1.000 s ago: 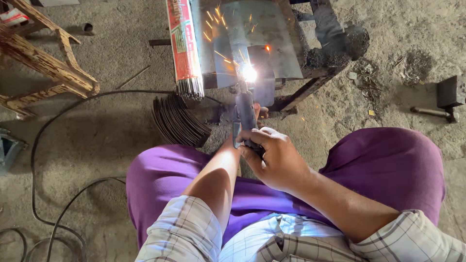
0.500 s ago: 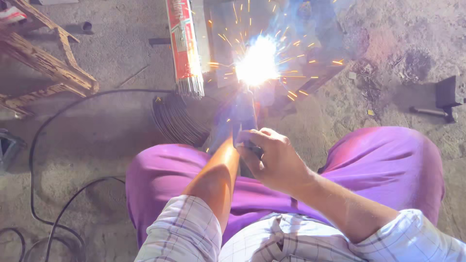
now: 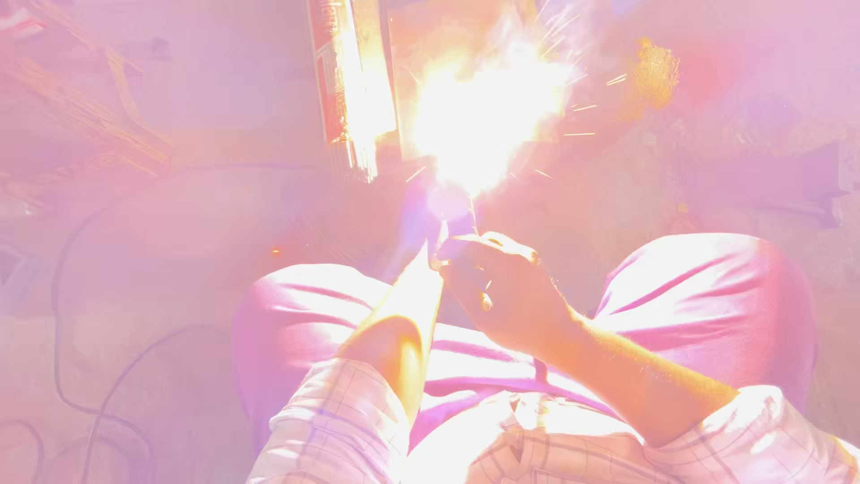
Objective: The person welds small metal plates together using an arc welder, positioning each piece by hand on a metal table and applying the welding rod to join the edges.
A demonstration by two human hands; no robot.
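Right hand (image 3: 506, 291) clenching the electrode holder (image 3: 459, 235), left hand's grip hidden — arc (image 3: 479, 112) flaring; steadying both wrists seems wise.

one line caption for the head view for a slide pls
Both hands, right hand foremost, hold a welding tool under a blinding arc flash.

workshop | welding glare (image 3: 479, 116) with sparks | cables (image 3: 67, 358) across dusty concrete floor (image 3: 179, 233)

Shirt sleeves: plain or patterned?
Checked, pale sleeves, clearest in the head view despite the glare.
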